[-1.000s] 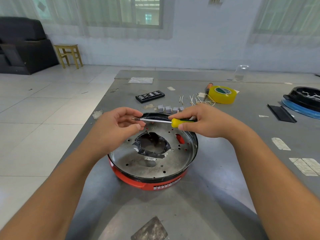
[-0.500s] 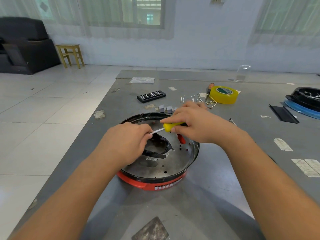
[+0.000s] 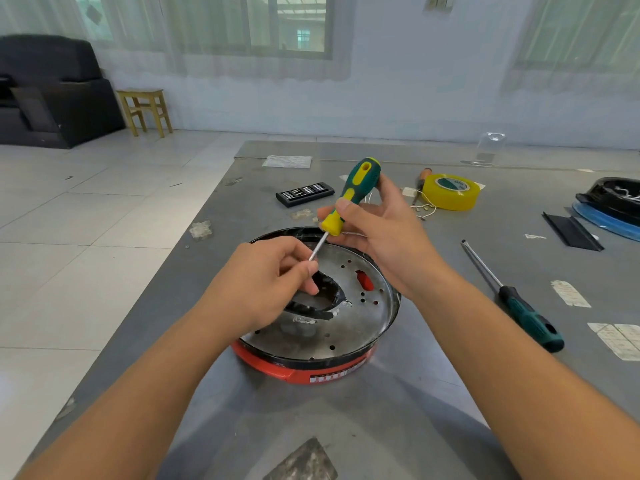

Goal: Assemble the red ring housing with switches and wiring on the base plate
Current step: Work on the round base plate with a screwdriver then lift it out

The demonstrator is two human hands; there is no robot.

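The red ring housing (image 3: 298,370) lies on the grey table with a perforated metal base plate (image 3: 360,323) and a black rim on top. A torn black-edged hole sits in the plate's middle, and a red slot shows at the right. My right hand (image 3: 377,230) holds a yellow-green screwdriver (image 3: 349,195) by its handle, tilted with the handle up and away. My left hand (image 3: 263,282) pinches the tip end of its metal shaft above the plate's hole.
A second screwdriver (image 3: 512,299) with a dark green handle lies to the right. A yellow tape roll (image 3: 452,190), loose wires (image 3: 426,207), a black bit case (image 3: 304,194) and a black strip (image 3: 571,232) lie farther back. A black-and-blue unit (image 3: 613,206) sits at the right edge.
The screwdriver went from nearly level to steeply tilted, handle raised. My right hand lifted with it, and my left hand stayed over the plate's hole pinching the shaft.
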